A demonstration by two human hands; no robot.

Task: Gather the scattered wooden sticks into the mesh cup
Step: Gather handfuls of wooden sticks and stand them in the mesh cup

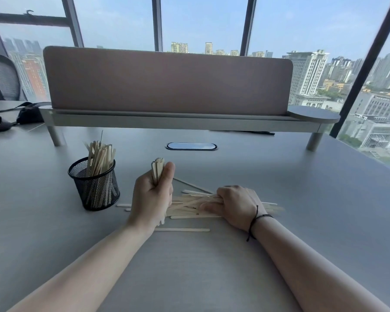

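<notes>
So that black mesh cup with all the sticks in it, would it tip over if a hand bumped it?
Probably fairly easily. The mesh cup looks thin and light, and its wooden sticks rise well above the rim, leaning left, which likely makes it top-heavy. On the smooth table a low push might slide it instead.

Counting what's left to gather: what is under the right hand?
The right hand presses on a pile of sticks lying flat on the table. How many lie beneath the palm is hidden.
</notes>
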